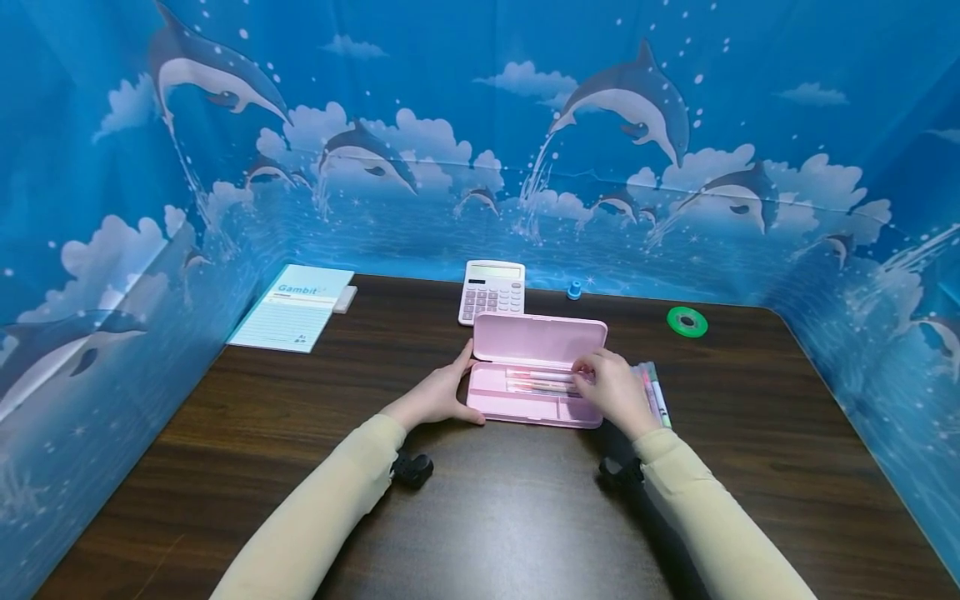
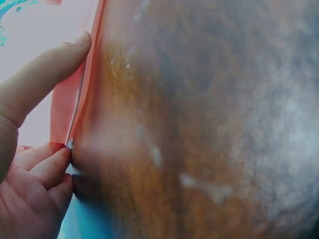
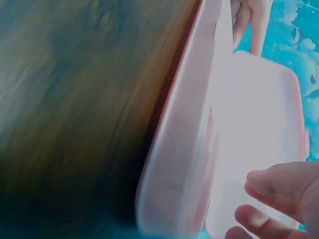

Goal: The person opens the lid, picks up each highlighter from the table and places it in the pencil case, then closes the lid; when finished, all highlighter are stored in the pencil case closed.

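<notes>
A pink pencil case [image 1: 538, 337] lies on the table with its lid raised. Several slim pens [image 1: 536, 386] lie lengthwise in its back compartment. At its left end, my left hand [image 1: 438, 395] holds the case, thumb at the front corner and fingers further back; the left wrist view shows the thumb [image 2: 60, 59] against the pink edge. Over the right end of the pens is my right hand [image 1: 617, 392]. The right wrist view shows its thumb and fingers [image 3: 279, 181] bent with a gap between them and nothing visible inside.
More pens or markers [image 1: 656, 395] lie right of the case, partly behind my right hand. Behind it stand a calculator [image 1: 492, 292] and a small blue object [image 1: 573, 290]. A green ring-shaped roll [image 1: 687, 322] is at right, a notebook [image 1: 292, 308] with a white block [image 1: 344, 299] at left.
</notes>
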`<state>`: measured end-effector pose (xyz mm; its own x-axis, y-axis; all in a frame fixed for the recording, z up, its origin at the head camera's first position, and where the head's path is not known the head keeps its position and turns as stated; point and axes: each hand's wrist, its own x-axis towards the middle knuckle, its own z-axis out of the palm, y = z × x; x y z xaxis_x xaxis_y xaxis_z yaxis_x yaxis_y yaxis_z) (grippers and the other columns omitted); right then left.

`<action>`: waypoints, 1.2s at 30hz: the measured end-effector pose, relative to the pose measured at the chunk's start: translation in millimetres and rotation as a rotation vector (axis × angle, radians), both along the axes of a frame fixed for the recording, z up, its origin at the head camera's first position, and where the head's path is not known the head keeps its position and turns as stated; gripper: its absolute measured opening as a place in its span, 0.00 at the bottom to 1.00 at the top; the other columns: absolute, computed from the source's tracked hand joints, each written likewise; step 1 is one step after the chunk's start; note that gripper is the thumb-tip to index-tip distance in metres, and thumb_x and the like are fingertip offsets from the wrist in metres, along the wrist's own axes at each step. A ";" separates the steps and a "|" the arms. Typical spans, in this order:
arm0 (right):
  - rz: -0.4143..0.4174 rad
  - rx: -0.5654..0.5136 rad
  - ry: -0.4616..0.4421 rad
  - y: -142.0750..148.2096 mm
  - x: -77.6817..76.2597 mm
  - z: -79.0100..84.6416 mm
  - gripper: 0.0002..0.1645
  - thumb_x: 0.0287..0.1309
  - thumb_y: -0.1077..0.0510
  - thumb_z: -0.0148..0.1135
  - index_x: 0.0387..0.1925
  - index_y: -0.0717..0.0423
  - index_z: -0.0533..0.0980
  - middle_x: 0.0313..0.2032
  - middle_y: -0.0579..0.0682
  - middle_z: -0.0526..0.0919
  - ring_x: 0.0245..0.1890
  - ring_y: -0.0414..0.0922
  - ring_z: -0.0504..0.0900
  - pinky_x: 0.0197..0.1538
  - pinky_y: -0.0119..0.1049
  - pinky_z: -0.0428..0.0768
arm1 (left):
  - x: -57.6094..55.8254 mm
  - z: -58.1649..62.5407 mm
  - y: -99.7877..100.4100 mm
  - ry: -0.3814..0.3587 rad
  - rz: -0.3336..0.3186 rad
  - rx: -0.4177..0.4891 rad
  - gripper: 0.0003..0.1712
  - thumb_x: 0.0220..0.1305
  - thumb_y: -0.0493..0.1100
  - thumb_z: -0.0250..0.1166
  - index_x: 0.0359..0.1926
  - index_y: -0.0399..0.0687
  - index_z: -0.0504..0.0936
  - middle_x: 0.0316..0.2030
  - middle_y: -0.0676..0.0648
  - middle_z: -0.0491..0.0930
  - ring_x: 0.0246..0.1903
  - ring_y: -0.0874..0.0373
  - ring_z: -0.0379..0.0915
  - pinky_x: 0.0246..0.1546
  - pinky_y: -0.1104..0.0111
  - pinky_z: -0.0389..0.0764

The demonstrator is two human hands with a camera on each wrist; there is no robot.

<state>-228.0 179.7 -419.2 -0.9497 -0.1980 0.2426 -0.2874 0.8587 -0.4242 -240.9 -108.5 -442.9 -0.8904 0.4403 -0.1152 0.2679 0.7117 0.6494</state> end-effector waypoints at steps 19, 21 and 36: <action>-0.146 0.031 -0.099 78.1 12.9 -4.0 0.10 0.57 0.59 0.62 0.38 0.62 0.81 0.33 0.58 0.79 0.31 0.51 0.76 0.35 0.47 0.79 | -1.0 -1.7 1.6 0.000 0.010 -0.012 0.76 0.41 0.56 0.78 0.75 0.45 0.31 0.70 0.45 0.59 0.69 0.52 0.55 0.68 0.56 0.57; -0.155 0.033 -0.106 85.0 14.5 -4.6 0.12 0.57 0.59 0.62 0.39 0.63 0.80 0.33 0.59 0.79 0.30 0.50 0.75 0.34 0.46 0.79 | -0.9 -1.1 1.7 -0.002 0.013 -0.011 0.76 0.41 0.55 0.78 0.75 0.45 0.31 0.70 0.45 0.59 0.69 0.52 0.55 0.68 0.56 0.57; -0.205 0.018 -0.181 115.3 20.0 -15.7 0.13 0.57 0.59 0.61 0.40 0.66 0.79 0.34 0.61 0.80 0.32 0.52 0.74 0.40 0.50 0.77 | -0.3 1.6 2.0 -0.006 0.005 -0.017 0.75 0.42 0.55 0.78 0.74 0.45 0.31 0.70 0.44 0.59 0.69 0.52 0.54 0.68 0.56 0.56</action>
